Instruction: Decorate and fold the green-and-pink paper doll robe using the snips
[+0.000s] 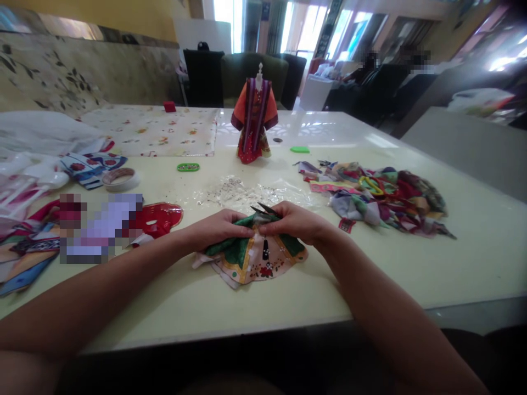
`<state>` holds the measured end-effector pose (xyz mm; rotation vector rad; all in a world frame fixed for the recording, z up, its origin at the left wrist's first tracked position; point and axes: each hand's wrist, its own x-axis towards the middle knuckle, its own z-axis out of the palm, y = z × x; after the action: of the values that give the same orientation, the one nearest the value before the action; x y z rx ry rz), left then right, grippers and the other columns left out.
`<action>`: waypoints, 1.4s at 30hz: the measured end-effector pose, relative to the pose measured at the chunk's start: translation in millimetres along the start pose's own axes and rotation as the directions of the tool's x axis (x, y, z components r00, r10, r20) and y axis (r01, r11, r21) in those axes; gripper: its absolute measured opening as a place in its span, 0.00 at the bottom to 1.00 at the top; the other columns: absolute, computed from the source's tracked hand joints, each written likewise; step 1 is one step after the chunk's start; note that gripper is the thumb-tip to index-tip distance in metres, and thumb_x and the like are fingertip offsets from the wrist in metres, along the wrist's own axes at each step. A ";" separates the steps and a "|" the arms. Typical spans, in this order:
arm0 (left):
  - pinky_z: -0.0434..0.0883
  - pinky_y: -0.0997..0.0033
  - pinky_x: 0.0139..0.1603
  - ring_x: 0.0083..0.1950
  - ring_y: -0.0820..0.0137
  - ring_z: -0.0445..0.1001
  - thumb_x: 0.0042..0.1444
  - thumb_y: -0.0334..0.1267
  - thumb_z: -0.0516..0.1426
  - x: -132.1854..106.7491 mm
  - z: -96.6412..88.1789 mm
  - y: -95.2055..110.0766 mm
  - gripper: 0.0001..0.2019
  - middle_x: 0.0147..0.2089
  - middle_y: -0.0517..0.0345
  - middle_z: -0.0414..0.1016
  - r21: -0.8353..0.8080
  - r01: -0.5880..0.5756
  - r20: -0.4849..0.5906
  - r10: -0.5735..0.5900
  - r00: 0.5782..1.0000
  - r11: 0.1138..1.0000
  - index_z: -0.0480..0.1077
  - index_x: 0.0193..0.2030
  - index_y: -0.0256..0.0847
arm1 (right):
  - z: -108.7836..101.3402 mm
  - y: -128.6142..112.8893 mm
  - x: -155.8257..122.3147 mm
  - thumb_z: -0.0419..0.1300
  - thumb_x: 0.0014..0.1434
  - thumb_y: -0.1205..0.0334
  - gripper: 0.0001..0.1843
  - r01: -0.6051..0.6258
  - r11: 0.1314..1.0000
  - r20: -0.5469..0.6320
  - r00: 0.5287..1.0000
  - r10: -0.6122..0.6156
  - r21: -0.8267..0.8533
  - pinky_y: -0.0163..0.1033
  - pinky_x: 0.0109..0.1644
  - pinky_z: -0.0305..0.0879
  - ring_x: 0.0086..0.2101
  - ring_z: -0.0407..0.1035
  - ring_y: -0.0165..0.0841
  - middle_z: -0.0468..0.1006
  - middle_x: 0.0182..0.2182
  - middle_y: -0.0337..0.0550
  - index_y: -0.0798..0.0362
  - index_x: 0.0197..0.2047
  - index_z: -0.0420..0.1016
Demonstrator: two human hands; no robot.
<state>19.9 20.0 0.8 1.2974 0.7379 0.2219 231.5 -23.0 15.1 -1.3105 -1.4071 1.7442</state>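
Observation:
A small doll skirt (265, 262) of green and pale pink cloth, with gold bands and printed flowers, hangs fanned out over the table's near part. My left hand (226, 227) is closed, pinching its gathered top edge. My right hand (290, 222) grips the same edge from the other side, thumb towards the left one. Dark pointed blades of small thread snips (263, 209) stick out above my right fingers, slightly apart; their handle is hidden in that hand. White lining shows beneath the skirt's left side.
Ahead stands a doll form in an orange and red robe (255, 118). A heap of fabric scraps (379, 197) with yellow-handled scissors (369, 185) lies right. Clear plastic with tiny beads (234, 191) lies just beyond my hands. Left are a tape roll (121, 179) and more cloth (28, 252).

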 end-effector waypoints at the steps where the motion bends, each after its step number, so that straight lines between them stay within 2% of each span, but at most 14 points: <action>1: 0.73 0.74 0.34 0.31 0.73 0.75 0.50 0.38 0.65 -0.4 0.2 0.4 0.10 0.34 0.56 0.79 -0.006 -0.001 0.001 0.001 1.000 1.000 0.76 0.39 0.38 | 0.2 -0.3 -0.3 0.71 0.42 0.60 0.11 -0.003 1.000 -0.002 1.000 0.003 0.006 0.34 0.34 0.71 0.27 0.72 0.28 0.80 0.27 0.39 0.55 0.31 0.80; 6: 0.73 0.71 0.35 0.32 0.72 0.75 0.51 0.39 0.64 -0.5 0.4 1.0 0.12 0.35 0.55 0.78 0.000 0.007 0.034 -0.007 0.999 1.000 0.75 0.41 0.38 | 1.0 -1.6 -1.5 0.71 0.42 0.61 0.11 -0.041 0.999 -0.009 0.999 0.041 0.023 0.34 0.33 0.71 0.26 0.73 0.29 0.80 0.26 0.39 0.56 0.30 0.79; 8: 0.72 0.71 0.35 0.33 0.72 0.74 0.52 0.39 0.63 -0.5 1.1 2.7 0.12 0.35 0.56 0.77 0.066 -0.053 -0.018 0.054 0.998 0.996 0.73 0.42 0.39 | 0.9 -2.2 -1.9 0.71 0.42 0.61 0.11 -0.039 0.999 -0.024 0.999 0.039 0.022 0.34 0.32 0.70 0.25 0.72 0.28 0.79 0.25 0.39 0.56 0.30 0.78; 9: 0.71 0.72 0.35 0.34 0.72 0.73 0.52 0.40 0.62 -1.0 1.9 4.5 0.11 0.35 0.57 0.76 0.134 -0.112 -0.088 0.124 0.988 0.985 0.73 0.41 0.39 | 0.7 -2.5 -2.2 0.71 0.42 0.61 0.10 -0.034 0.999 -0.035 0.999 0.035 0.022 0.33 0.31 0.70 0.24 0.72 0.28 0.79 0.25 0.38 0.55 0.29 0.77; 10: 0.70 0.73 0.35 0.34 0.73 0.72 0.52 0.40 0.62 -2.0 3.1 6.9 0.10 0.35 0.58 0.75 0.226 -0.176 -0.177 0.218 0.960 0.958 0.72 0.40 0.39 | 0.3 -2.8 -2.4 0.71 0.42 0.61 0.10 -0.031 0.999 -0.043 0.999 0.032 0.022 0.33 0.30 0.70 0.24 0.71 0.27 0.79 0.24 0.38 0.55 0.29 0.77; 12: 0.67 0.74 0.35 0.35 0.74 0.70 0.53 0.40 0.60 -6.0 6.6 12.7 0.08 0.34 0.59 0.73 0.441 -0.266 -0.317 0.426 0.847 0.857 0.71 0.37 0.38 | -0.4 -3.6 -3.0 0.71 0.42 0.61 0.10 -0.029 0.999 -0.054 0.998 0.031 0.026 0.33 0.30 0.69 0.24 0.71 0.27 0.78 0.24 0.38 0.55 0.28 0.77; 13: 0.67 0.74 0.35 0.35 0.74 0.69 0.54 0.40 0.60 -8.6 9.0 15.6 0.07 0.33 0.59 0.72 0.537 -0.283 -0.340 0.511 0.790 0.795 0.71 0.35 0.38 | -0.6 -3.9 -3.3 0.71 0.42 0.62 0.10 -0.029 0.999 -0.055 0.998 0.030 0.030 0.33 0.30 0.69 0.24 0.71 0.27 0.79 0.24 0.38 0.55 0.28 0.77; 15: 0.65 0.74 0.35 0.34 0.74 0.67 0.54 0.39 0.58 -13.9 14.7 20.1 0.07 0.31 0.60 0.71 0.667 -0.301 -0.295 0.613 0.733 0.681 0.71 0.31 0.37 | -0.6 -4.2 -3.6 0.71 0.42 0.62 0.10 -0.020 0.999 -0.057 0.998 0.022 0.041 0.33 0.30 0.69 0.24 0.71 0.27 0.78 0.24 0.37 0.55 0.28 0.77; 16: 0.64 0.74 0.34 0.32 0.75 0.67 0.54 0.38 0.58 -16.0 17.6 21.1 0.07 0.30 0.60 0.71 0.699 -0.300 -0.257 0.619 0.742 0.649 0.71 0.30 0.37 | -0.2 -4.2 -3.7 0.71 0.42 0.62 0.10 -0.013 0.999 -0.057 0.998 0.015 0.045 0.33 0.30 0.69 0.24 0.71 0.27 0.78 0.24 0.37 0.55 0.28 0.77; 17: 0.64 0.75 0.32 0.31 0.75 0.66 0.54 0.38 0.58 -17.4 20.4 21.3 0.07 0.29 0.61 0.70 0.711 -0.284 -0.220 0.587 0.779 0.643 0.72 0.29 0.37 | 0.2 -4.2 -3.7 0.71 0.42 0.62 0.10 -0.007 0.999 -0.059 0.998 0.010 0.048 0.33 0.30 0.69 0.24 0.71 0.27 0.78 0.24 0.37 0.55 0.28 0.77; 19: 0.62 0.75 0.29 0.28 0.75 0.66 0.52 0.36 0.58 -17.9 25.0 19.5 0.06 0.26 0.62 0.71 0.705 -0.218 -0.183 0.471 0.863 0.675 0.73 0.29 0.37 | 1.4 -3.9 -3.6 0.71 0.42 0.62 0.10 -0.005 0.998 -0.062 0.998 0.009 0.055 0.33 0.30 0.69 0.24 0.71 0.27 0.78 0.23 0.37 0.55 0.28 0.77; 21: 0.63 0.76 0.29 0.28 0.75 0.67 0.52 0.35 0.57 -16.2 27.7 16.4 0.05 0.27 0.61 0.72 0.690 -0.179 -0.176 0.402 0.898 0.701 0.74 0.29 0.37 | 2.4 -3.7 -3.6 0.70 0.42 0.62 0.10 -0.014 0.998 -0.066 0.998 0.018 0.060 0.33 0.30 0.69 0.24 0.71 0.27 0.78 0.24 0.37 0.55 0.29 0.77; 32: 0.66 0.74 0.31 0.31 0.72 0.70 0.53 0.42 0.57 -9.8 25.2 7.9 0.11 0.30 0.56 0.74 0.528 -0.134 -0.209 0.281 0.937 0.838 0.75 0.32 0.36 | 3.9 -5.0 -4.4 0.71 0.42 0.62 0.10 -0.029 0.997 -0.056 0.998 0.034 0.076 0.35 0.31 0.70 0.24 0.71 0.29 0.78 0.24 0.39 0.55 0.29 0.79; 42: 0.68 0.73 0.32 0.32 0.71 0.70 0.53 0.43 0.57 -8.6 23.8 5.2 0.11 0.31 0.56 0.74 0.433 -0.151 -0.194 0.256 0.947 0.889 0.74 0.32 0.36 | 1.8 -3.5 -4.2 0.71 0.42 0.62 0.11 -0.015 0.997 -0.062 0.998 0.020 0.075 0.35 0.32 0.70 0.24 0.72 0.28 0.79 0.24 0.39 0.56 0.31 0.79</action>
<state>29.2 -2.0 10.8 1.7800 0.8899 0.4213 231.0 -26.3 19.8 -1.3291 -1.2872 1.7347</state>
